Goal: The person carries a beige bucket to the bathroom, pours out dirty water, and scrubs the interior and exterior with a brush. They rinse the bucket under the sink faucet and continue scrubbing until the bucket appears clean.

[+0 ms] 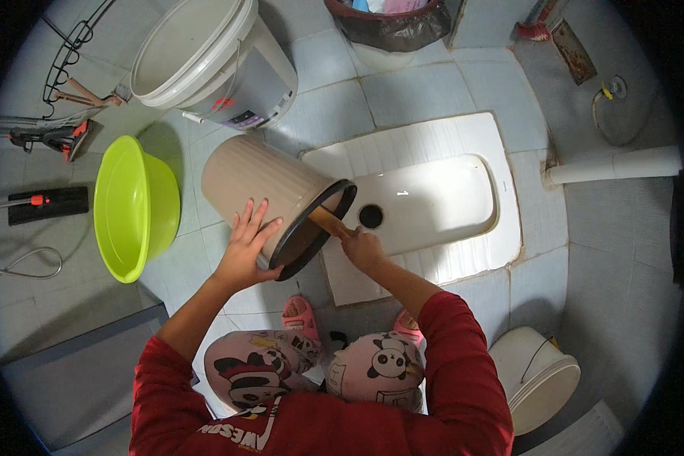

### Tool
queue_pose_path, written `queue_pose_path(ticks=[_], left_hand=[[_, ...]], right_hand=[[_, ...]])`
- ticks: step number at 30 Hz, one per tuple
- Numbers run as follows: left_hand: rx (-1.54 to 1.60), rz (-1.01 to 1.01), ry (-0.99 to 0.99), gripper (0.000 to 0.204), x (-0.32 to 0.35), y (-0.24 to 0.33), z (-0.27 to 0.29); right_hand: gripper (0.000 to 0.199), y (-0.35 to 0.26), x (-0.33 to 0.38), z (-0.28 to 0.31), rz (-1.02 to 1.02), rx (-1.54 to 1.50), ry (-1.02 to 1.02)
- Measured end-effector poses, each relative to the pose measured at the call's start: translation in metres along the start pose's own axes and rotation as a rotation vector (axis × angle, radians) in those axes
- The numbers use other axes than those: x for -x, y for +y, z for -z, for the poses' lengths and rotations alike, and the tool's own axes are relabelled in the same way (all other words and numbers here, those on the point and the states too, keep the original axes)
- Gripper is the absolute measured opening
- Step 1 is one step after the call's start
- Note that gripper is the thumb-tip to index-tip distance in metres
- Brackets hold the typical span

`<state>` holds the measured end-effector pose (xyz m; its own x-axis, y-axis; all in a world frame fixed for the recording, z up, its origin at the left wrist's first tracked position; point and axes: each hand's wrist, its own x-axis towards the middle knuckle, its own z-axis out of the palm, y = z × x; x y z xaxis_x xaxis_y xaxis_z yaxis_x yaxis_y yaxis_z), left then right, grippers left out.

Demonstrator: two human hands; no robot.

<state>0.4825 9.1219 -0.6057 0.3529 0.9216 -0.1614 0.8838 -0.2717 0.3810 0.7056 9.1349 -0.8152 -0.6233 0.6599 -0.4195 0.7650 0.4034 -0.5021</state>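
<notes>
A beige ribbed trash can [262,175] with a black rim lies tilted on its side, its mouth turned toward the squat toilet [418,140] and overlapping its near-left edge. My left hand [245,247] grips the can near the rim, fingers spread over the ribbed wall and thumb by the black edge. In my right hand [362,249] is a wooden handle [328,221], closed in the fingers and reaching into the can's mouth. The tool's far end is hidden inside. The toilet's drain hole [371,216] lies just right of the handle.
At the left stands a lime-green basin [154,209]. A large white lidded bucket [273,83] is behind the can, and a bag-lined bin [391,29] beyond. A white pail [536,380] tilts at lower right. A white pipe [615,166] runs along the right wall.
</notes>
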Motion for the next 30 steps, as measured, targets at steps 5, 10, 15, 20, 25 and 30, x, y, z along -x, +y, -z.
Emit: queue_pose_path(ticks=[5,10,15,20,25,30], left_hand=[[0.001,0.007,0.016,0.08,0.002,0.003,-0.001],[0.012,-0.025,0.019,0.08,-0.007,0.006,-0.002],[0.007,0.006,0.022,0.083,0.001,0.01,-0.006],[-0.049,0.02,0.045,0.088,-0.02,0.034,-0.009],[-0.219,-0.097,-0.148,0.096,-0.045,0.035,0.008],[-0.046,-0.038,-0.091,0.093,-0.056,0.043,-0.003]], right_hand=[[0.032,-0.016,0.006,-0.018,-0.071,-0.126,0.02],[0.038,-0.024,-0.001,-0.047,0.02,-0.13,-0.062],[0.037,0.011,0.007,-0.006,-0.039,-0.161,0.035],[0.051,0.03,0.015,0.016,0.023,-0.19,0.348],[0.057,0.038,0.006,0.038,-0.056,-0.13,0.275],[0.066,0.032,0.007,-0.011,0.014,-0.153,0.128]])
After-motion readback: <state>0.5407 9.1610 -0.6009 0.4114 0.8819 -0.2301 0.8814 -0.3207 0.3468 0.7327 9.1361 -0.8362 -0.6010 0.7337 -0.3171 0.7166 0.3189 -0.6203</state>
